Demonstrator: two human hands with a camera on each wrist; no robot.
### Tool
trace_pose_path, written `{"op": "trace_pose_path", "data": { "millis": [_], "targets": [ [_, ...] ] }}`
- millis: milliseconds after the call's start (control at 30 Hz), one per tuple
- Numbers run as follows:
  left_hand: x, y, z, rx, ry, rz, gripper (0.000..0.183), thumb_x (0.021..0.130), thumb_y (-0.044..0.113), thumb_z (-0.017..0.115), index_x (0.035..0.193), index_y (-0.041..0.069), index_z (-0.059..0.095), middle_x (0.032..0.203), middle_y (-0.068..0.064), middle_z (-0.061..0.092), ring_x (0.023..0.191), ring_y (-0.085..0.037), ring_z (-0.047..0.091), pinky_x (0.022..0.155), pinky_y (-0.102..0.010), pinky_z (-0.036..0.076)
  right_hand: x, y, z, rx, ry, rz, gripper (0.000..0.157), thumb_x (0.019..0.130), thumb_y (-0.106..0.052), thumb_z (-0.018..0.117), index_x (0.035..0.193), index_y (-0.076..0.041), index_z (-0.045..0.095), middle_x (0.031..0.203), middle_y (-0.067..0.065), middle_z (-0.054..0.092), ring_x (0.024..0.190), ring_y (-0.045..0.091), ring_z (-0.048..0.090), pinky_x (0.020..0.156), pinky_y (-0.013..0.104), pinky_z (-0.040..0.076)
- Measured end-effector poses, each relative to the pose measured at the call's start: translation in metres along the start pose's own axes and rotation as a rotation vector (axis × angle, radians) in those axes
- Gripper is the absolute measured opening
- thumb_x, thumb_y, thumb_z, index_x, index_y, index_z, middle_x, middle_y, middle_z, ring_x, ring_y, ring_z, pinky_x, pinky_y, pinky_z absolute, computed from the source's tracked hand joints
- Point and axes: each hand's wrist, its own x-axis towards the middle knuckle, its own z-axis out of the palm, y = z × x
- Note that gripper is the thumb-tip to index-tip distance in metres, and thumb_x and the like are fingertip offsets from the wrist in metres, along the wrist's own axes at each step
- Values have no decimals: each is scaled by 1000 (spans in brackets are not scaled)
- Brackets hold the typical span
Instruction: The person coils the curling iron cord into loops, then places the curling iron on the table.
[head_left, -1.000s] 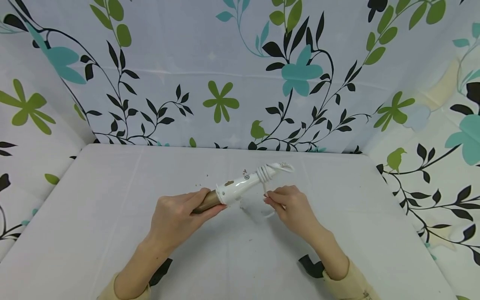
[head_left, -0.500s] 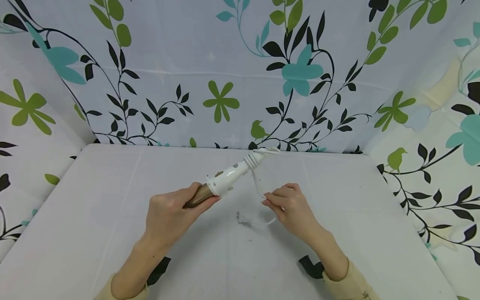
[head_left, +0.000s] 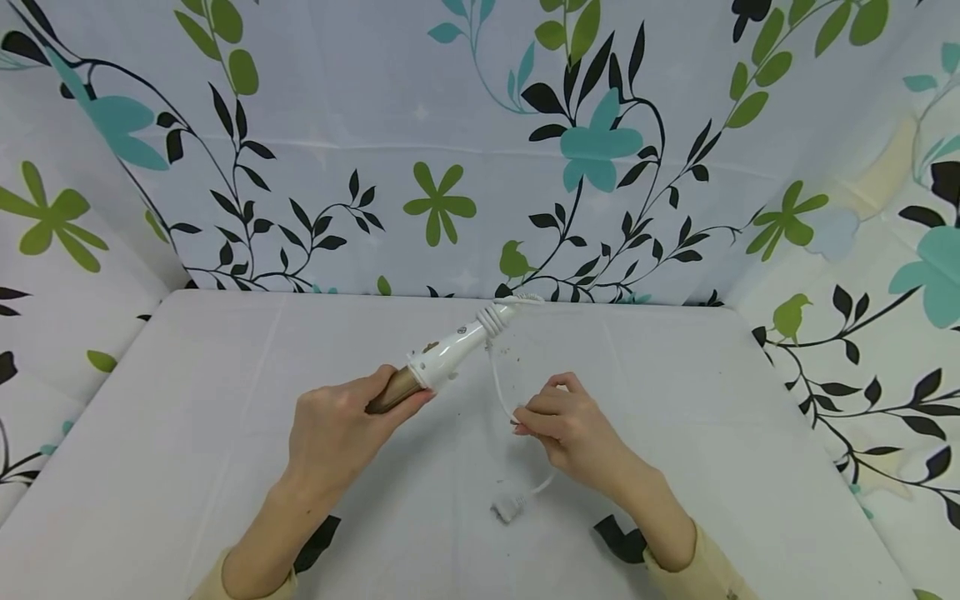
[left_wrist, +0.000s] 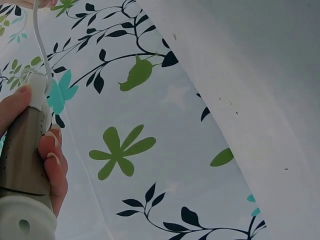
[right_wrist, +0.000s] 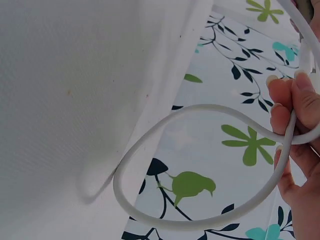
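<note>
My left hand (head_left: 337, 429) grips the brown barrel of a white-and-brown hair styling tool (head_left: 450, 350), held tilted with its white handle pointing up and right. A white power cord (head_left: 497, 379) winds several times round the handle's far end, then hangs down to my right hand (head_left: 577, 429), whose thumb and fingers pinch it. Below that hand, the cord's plug (head_left: 508, 507) hangs over or lies on the table; I cannot tell which. Seen from the right wrist, the cord makes a wide loop (right_wrist: 200, 225) beside the fingers. The left wrist view shows fingers around the barrel (left_wrist: 22, 150).
A white-covered table (head_left: 225, 375) lies beneath both hands, with small dark specks on it. Patterned fabric (head_left: 337, 100) rises at the back and both sides. Black pieces (head_left: 318, 542) show beside the forearms.
My left hand has shifted the tool left and away from me. More cord now stretches between handle and right hand, which has come slightly nearer. The plug has swung lower.
</note>
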Motion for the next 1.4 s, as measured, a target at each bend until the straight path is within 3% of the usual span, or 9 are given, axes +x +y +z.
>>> {"op": "trace_pose_path", "data": {
  "millis": [100, 400, 600, 1100, 1233, 1400],
  "targets": [
    [-1, 0, 0, -3, -15, -13, 66, 96, 68, 39, 72, 11, 62, 50, 4, 52, 40, -4, 33, 39, -18, 23, 1, -2, -2, 1, -10, 15, 20, 73, 0, 84, 90, -7, 76, 79, -5, 69, 73, 11, 60, 86, 43, 46],
    [0, -2, -1, 22, 1, -54, 65, 96, 69, 39, 70, 12, 58, 49, 6, 44, 40, -4, 29, 38, -19, 21, 5, -6, -13, -103, -16, 55, 18, 79, -4, 81, 95, -7, 74, 79, -3, 68, 70, 12, 60, 89, 42, 45],
    [0, 0, -2, 75, 23, -80, 66, 97, 69, 38, 67, 12, 53, 47, 6, 37, 40, -5, 25, 39, -21, 18, 7, -10, -17, -101, -18, 79, 18, 84, -5, 77, 101, -6, 73, 85, -1, 70, 74, 13, 63, 90, 42, 44],
    [-1, -2, -3, 105, 42, -88, 66, 97, 69, 37, 67, 12, 49, 48, 7, 30, 40, -5, 21, 39, -22, 15, 7, -12, -18, -270, 85, 253, 23, 77, 5, 81, 96, -4, 72, 77, 4, 72, 60, 15, 64, 81, 43, 45],
    [-1, -1, -3, 116, 30, -85, 67, 97, 69, 36, 66, 12, 49, 48, 7, 31, 40, -5, 22, 39, -22, 15, 6, -12, -21, -292, 90, 234, 33, 72, 15, 78, 96, -7, 73, 81, 5, 70, 69, 21, 63, 83, 47, 45],
    [-2, 0, -2, 131, -11, -90, 71, 97, 71, 31, 66, 11, 51, 47, 6, 32, 41, -6, 23, 40, -23, 16, 8, -12, -25, -309, 63, 183, 46, 69, 28, 62, 97, -8, 71, 88, 6, 65, 79, 24, 54, 82, 43, 44]
  ]
}}
